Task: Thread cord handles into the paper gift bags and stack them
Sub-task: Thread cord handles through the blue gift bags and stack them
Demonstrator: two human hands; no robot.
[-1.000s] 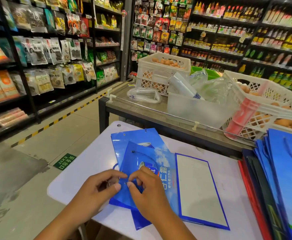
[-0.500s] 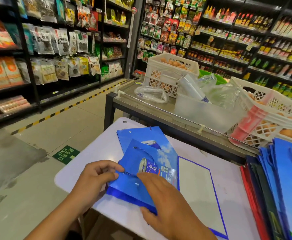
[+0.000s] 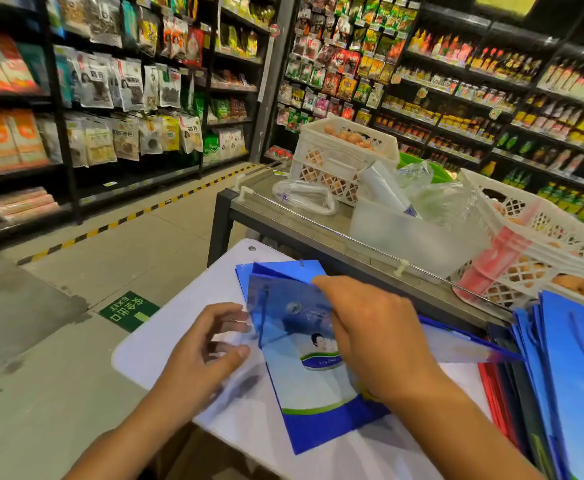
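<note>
Here, on the white table (image 3: 166, 341), a blue-and-white paper gift bag (image 3: 304, 368) lies flat near the middle, its printed face up and its blue bottom band toward the near edge. The picture is blurred around the bag's far end, so the cord there cannot be made out. A second blue bag (image 3: 283, 268) lies under it at the far side, only its top edge showing, with a small hole near that edge.

The right hand (image 3: 370, 334) lies over the upper right part of the top bag, palm down, fingers bent toward the bag's far edge. Whether they pinch the paper or only press on it I cannot tell; the fingertips are smeared. The left hand (image 3: 204, 355) is just left of the bag, fingers loosely spread and slightly curved, with nothing in them. Its fingertips come close to the bag's left edge; contact is unclear.

At the right edge of the table stands a pile of more blue bags (image 3: 574, 368), with red and dark ones (image 3: 498, 400) beside them on the left.

Beyond the table is a grey metal counter (image 3: 283, 220). On it sit a white lattice crate (image 3: 339, 157) holding eggs, a clear plastic tub (image 3: 411, 237), and another white crate (image 3: 539, 237) at far right.
</note>
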